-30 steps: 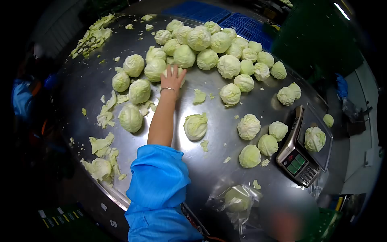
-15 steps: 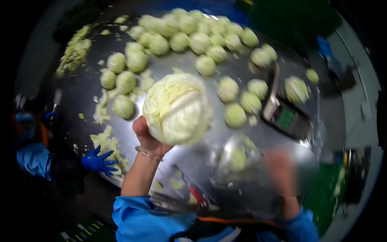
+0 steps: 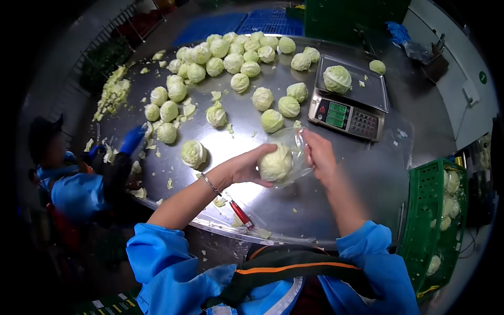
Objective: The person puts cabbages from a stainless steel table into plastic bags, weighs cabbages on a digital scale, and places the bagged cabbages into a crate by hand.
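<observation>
A pale green cabbage (image 3: 275,163) in a clear plastic bag (image 3: 298,157) is between my hands, over the front middle of the steel table. My left hand (image 3: 251,167) is wrapped around the cabbage's left side, thumb above and fingers partly hidden beneath. On the other side, my right hand (image 3: 320,154) pinches the bag's gathered edge. A loose cabbage (image 3: 193,153) sits left of my left hand. Close to the table's front edge lies a red-handled knife (image 3: 240,213), its blade partly hidden among leaf scraps.
A digital scale (image 3: 349,111) bearing a cabbage (image 3: 337,79) stands at the right. Several cabbages (image 3: 233,63) cover the table's back. A green crate (image 3: 426,210) with bagged cabbages is at right. At left, a co-worker's blue-gloved hand (image 3: 133,138) reaches over leaf scraps.
My left hand has let go of the large cabbage it held up and now holds the bagged one. My right hand has moved left onto the bag. The co-worker's gloved hand is farther up the table.
</observation>
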Demonstrator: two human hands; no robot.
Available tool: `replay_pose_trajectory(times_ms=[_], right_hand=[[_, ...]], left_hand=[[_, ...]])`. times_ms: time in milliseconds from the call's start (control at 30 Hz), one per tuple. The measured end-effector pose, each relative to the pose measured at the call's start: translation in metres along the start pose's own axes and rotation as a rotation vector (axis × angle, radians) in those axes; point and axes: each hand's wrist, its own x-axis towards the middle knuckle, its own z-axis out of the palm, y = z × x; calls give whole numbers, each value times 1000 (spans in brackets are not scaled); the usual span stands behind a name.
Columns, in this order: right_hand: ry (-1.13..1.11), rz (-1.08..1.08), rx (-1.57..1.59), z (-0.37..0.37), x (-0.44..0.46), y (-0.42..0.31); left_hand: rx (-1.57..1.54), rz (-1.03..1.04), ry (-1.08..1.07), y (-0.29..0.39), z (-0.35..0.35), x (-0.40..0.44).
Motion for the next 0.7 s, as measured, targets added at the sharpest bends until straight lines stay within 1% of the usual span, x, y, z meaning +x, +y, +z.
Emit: replay_pose_trajectory(times_ms=[33,67,167,200,300,333,400,433,467,500,533,567,633,667,700], right_hand=[[10,-37,-29,3,-2,2],[-6,-61,-33,6,-12,-2],[-24,-153,-2,3,-22,2],[-14,-170,60,1,-24,2],[-14,-247,95,-12,-30,-4],[5,-250,108,-19,-35,-11],[44,-274,131,-33,-46,-38],[21,-277,128,-42,-49,-48],[5,-280,127,-52,-53,-57],[-6,-293,128,-62,-54,-64],[33,-304,71,-70,-55,-69],[57,-324,83,-79,-53,-74],[112,-351,99,-103,-48,-75],[157,-417,57,-120,-43,-76],[231,-427,-6,-135,-50,-81]], left_hand=[[126,-24,51,-1,9,-4],[242,-92,32,0,14,-4],[499,-151,260,-7,26,-1],[487,-89,290,-8,30,-4],[560,-46,478,1,54,-10],[662,-22,550,7,67,-16],[942,134,558,8,63,-4],[1083,215,552,10,64,2],[1204,357,723,12,77,9],[1289,669,866,7,80,23],[1417,906,971,9,88,35],[1526,1160,1071,13,96,47],[1374,800,758,2,76,98],[1289,618,601,-2,75,120],[780,277,406,10,91,122]])
